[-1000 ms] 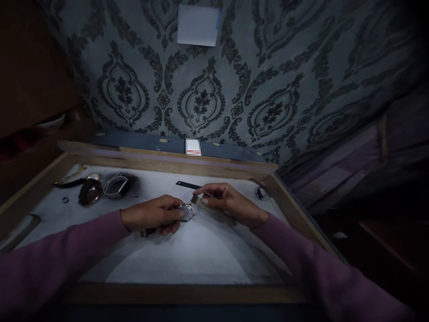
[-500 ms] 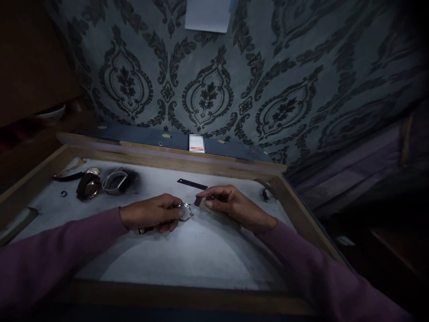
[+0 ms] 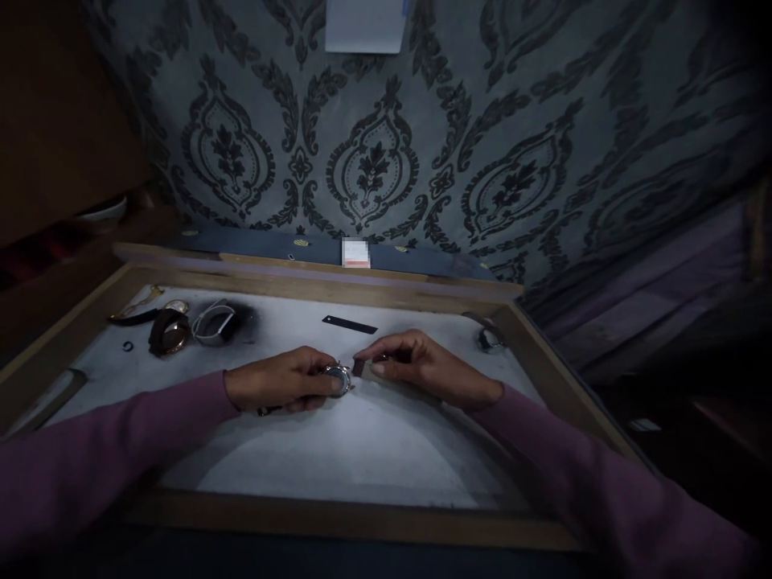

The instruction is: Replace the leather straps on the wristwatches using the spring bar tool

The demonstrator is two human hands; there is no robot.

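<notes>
My left hand (image 3: 281, 380) is closed around a silver-rimmed wristwatch (image 3: 341, 383), its thumb lying over the face. A small metal piece, perhaps a buckle, shows below that hand. Just to the right, my right hand (image 3: 425, 368) pinches a watch strap (image 3: 365, 369), brown at its end and paler along its underside. A narrow gap parts the strap's end from the watch case. Behind the hands lies a flat black strip (image 3: 350, 325) with a hole at one end.
A wooden-rimmed tray (image 3: 362, 508) with a white base surrounds the work. At its left lie a brown-strapped watch (image 3: 169, 334), a grey-strapped watch (image 3: 214, 323) and a small black ring (image 3: 128, 346). Another watch (image 3: 490, 338) rests near the right rim.
The whole view has shifted slightly. My left hand has tilted the watch a little, and my right hand keeps its pinch on the strap.
</notes>
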